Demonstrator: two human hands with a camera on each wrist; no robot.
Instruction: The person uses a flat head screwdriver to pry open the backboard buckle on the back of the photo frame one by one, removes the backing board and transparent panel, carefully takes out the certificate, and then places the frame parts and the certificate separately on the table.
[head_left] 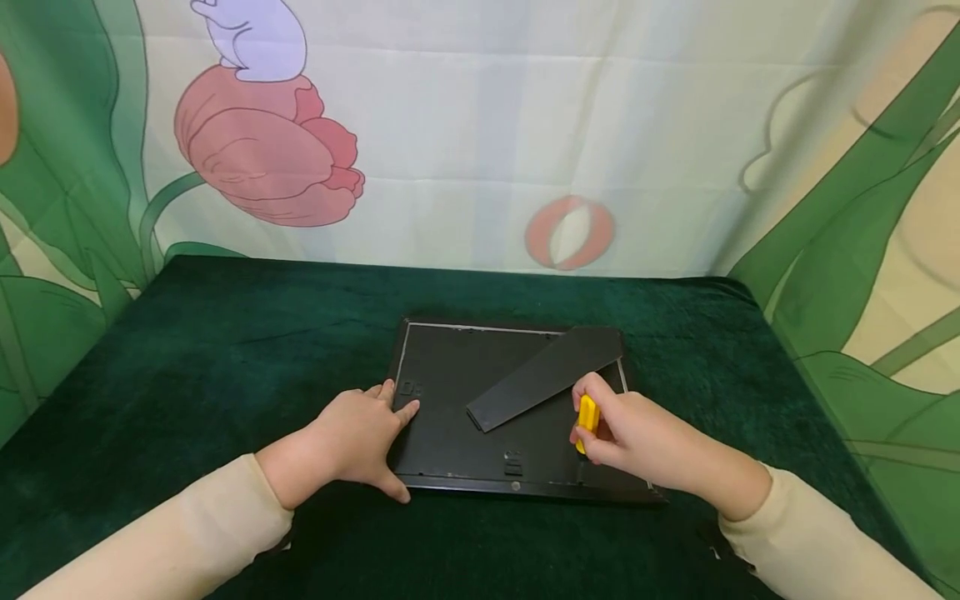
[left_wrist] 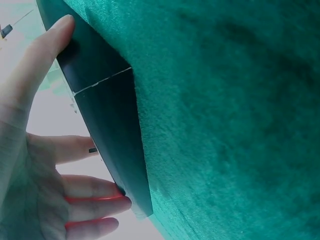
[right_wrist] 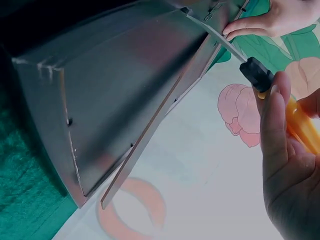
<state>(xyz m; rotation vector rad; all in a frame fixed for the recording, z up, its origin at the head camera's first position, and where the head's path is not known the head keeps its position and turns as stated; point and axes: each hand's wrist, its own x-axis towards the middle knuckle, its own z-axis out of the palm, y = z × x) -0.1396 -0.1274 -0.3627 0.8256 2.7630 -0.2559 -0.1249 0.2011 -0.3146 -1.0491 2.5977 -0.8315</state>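
A black picture frame lies face down, its back panel up. Its stand leg slants across the panel toward the far right corner. At the near left corner, my left hand is spread, thumb against the near edge and straight fingers on the left edge; the left wrist view shows the thumb on the frame's side. My right hand grips the yellow handle of a screwdriver above the panel's right part. Its metal shaft shows in the right wrist view; whether the tip touches anything, I cannot tell.
Dark green cloth covers the table under and around the frame. Behind the table hangs a printed curtain with flowers and leaves. Small black hangers are fixed to the back panel.
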